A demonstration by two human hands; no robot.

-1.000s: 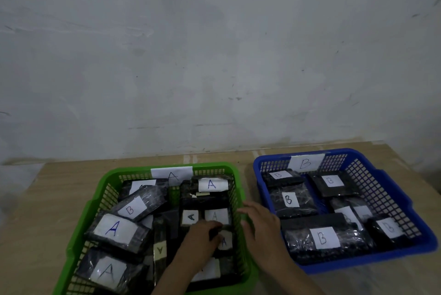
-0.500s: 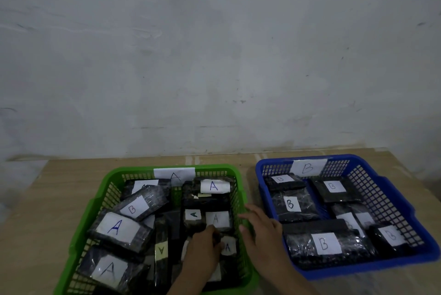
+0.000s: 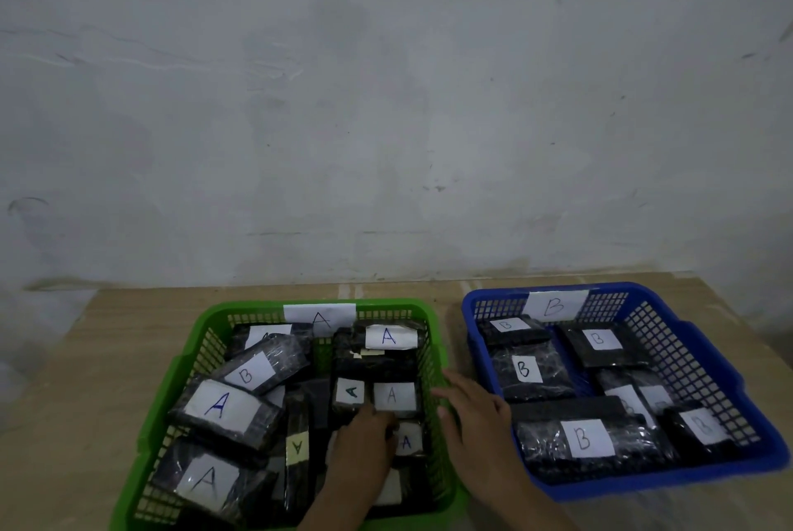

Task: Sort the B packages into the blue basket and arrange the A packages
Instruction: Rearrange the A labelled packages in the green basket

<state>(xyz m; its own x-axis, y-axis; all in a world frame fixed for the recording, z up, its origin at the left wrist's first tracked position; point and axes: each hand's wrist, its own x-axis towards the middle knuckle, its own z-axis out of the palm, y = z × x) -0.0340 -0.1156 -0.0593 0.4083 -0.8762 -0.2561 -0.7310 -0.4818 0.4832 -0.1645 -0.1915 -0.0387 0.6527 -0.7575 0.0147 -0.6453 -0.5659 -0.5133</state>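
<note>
looking down from the head view, a green plastic mesh basket [image 3: 171, 393] held black wrapped packages with white paper labels, mostly a. the left hand [image 3: 364, 449] lay among them with fingers curled onto a small black a-labelled package [image 3: 392, 399]; whether it pinched it cannot be told. the right hand [image 3: 476, 423] rested spread over the green rim. one stray black b-labelled package [image 3: 261, 367] sat at the back left, well apart from the blue plastic mesh basket [image 3: 708, 363]. squaring the a packages flat, labels up, seemed wise before reaching for it.
</note>
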